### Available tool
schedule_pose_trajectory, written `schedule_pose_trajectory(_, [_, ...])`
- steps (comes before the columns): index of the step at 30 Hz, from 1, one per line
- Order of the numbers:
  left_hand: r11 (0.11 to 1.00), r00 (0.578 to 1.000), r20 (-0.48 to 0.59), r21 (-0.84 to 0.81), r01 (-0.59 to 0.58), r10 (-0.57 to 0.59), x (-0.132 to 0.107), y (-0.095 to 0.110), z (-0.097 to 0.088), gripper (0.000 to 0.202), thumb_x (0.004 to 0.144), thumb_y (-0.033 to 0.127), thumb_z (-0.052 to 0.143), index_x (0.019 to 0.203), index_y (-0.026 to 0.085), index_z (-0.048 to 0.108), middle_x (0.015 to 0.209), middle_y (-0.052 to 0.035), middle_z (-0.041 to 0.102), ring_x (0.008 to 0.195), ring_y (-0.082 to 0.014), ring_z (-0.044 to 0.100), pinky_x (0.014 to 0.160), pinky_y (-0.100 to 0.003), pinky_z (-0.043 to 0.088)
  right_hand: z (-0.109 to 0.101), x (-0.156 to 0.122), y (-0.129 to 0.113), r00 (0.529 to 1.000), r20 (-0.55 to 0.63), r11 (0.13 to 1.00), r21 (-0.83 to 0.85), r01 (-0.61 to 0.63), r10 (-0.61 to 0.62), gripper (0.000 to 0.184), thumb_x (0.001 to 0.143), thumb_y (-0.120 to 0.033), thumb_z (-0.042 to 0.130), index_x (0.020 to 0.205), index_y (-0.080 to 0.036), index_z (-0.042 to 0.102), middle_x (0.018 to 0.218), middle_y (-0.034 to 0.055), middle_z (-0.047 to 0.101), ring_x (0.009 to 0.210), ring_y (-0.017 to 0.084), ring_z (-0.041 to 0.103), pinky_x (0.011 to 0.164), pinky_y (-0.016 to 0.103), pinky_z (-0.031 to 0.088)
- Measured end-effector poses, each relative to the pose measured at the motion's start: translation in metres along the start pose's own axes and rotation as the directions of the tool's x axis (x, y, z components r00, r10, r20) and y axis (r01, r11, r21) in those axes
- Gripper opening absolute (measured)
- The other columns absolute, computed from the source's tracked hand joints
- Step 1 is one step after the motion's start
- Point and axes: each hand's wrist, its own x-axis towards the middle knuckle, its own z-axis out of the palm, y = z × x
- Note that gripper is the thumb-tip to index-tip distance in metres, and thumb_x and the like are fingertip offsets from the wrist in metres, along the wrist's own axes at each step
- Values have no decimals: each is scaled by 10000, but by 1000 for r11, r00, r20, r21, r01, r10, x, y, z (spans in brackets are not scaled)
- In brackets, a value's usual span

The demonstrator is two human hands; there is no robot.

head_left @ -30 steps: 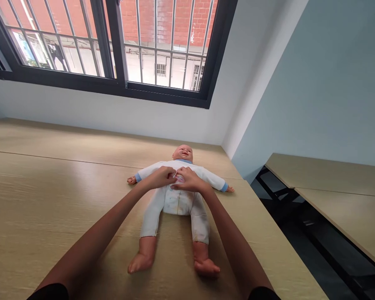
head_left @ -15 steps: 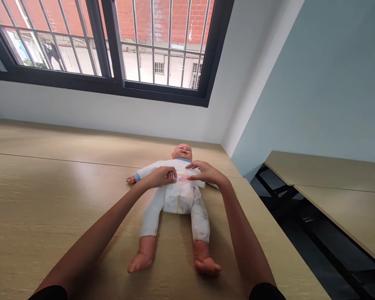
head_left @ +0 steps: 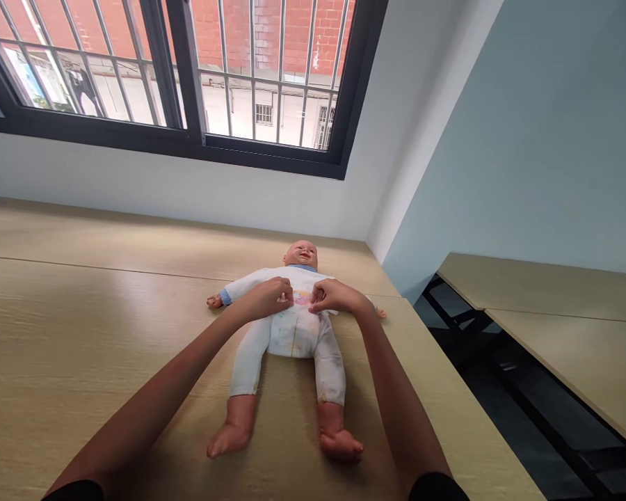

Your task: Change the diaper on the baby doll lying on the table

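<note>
A baby doll [head_left: 302, 256] lies on its back, head toward the window, arms spread and bare feet toward me. It wears a white long-sleeved outfit with blue cuffs and collar. Around its hips and belly is a white diaper [head_left: 292, 332] with a coloured print along the front waistband. My left hand [head_left: 272, 296] is closed in a pinch at one side of that waistband. At the other side my right hand [head_left: 334, 295] pinches the diaper's front edge, thumb and fingers together. The fingertips partly hide what they grip.
The doll rests on a light wooden table [head_left: 109, 348] with a seam running across it. Its right edge borders a gap, beyond which stands another wooden table [head_left: 568, 292] with a dark frame. A barred window [head_left: 271, 153] is set in the wall behind.
My right hand has closed from spread fingers into a pinch and come slightly lower. My left hand stays in its pinch. The view has shifted slightly.
</note>
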Motion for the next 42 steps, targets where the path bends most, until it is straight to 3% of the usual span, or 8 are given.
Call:
schedule_pose_trajectory(10, [994, 994, 28, -5, -108, 108, 4, -7, 6, 231, 843, 365, 501, 847, 198, 661, 927, -70, 667, 905, -241, 584, 818, -332, 428, 11, 3, -12, 998, -36, 996, -72, -58, 56, 129, 749, -195, 746, 674, -151, 651, 696, -16, 645, 687, 122, 558, 593, 212, 353])
schedule_pose_trajectory(25, [996, 995, 42, 21, -86, 85, 0, -5, 6, 231, 881, 360, 485, 913, 212, 659, 998, -43, 663, 981, -232, 597, 835, -325, 443, 12, 5, -6, 999, -27, 1000, -19, -24, 23, 122, 756, -189, 722, 692, -150, 626, 742, 3, 665, 732, 144, 582, 585, 214, 362])
schedule_pose_trajectory(30, [998, 998, -13, 15, -65, 66, -1, -1, -5, 290, 907, 397, 449, 963, 207, 662, 1013, -56, 681, 964, -234, 602, 833, -338, 450, 0, -4, -5, 998, -57, 1000, -4, -15, 15, 142, 733, -221, 758, 742, -150, 636, 797, 16, 662, 781, 156, 588, 615, 215, 375])
schedule_pose_trajectory(34, [999, 998, -45, 16, -40, 41, 0, -1, -6, 267, 896, 358, 449, 871, 191, 657, 934, -66, 687, 900, -235, 611, 803, -344, 453, -10, -12, 0, 986, -166, 999, 23, 23, -19, 203, 738, -306, 757, 824, -151, 656, 854, 19, 651, 791, 151, 578, 617, 216, 379])
schedule_pose_trajectory(37, [1000, 1000, -17, 17, -16, 16, 1, 3, 0, 211, 847, 297, 482, 782, 189, 652, 875, -66, 686, 856, -234, 616, 786, -338, 458, -2, -6, 0, 997, -72, 999, 35, 40, -37, 125, 727, -253, 734, 748, -153, 661, 739, -8, 632, 689, 129, 545, 577, 218, 352])
schedule_pose_trajectory(40, [1000, 1000, 6, 1, 17, -17, -2, 7, 0, 176, 817, 278, 512, 796, 192, 664, 903, -66, 693, 907, -243, 617, 820, -337, 454, 8, 4, -1, 997, 59, 999, 26, 38, -39, 160, 700, -224, 727, 609, -148, 620, 569, -30, 564, 566, 114, 484, 522, 229, 313])
schedule_pose_trajectory(42, [998, 998, 38, -36, 45, -44, -5, 7, -9, 176, 807, 317, 548, 833, 207, 682, 935, -47, 708, 924, -231, 627, 820, -310, 461, 8, 5, 1, 996, 73, 997, 63, 52, -57, 152, 702, -269, 736, 672, -147, 652, 618, -19, 607, 603, 127, 526, 535, 226, 343])
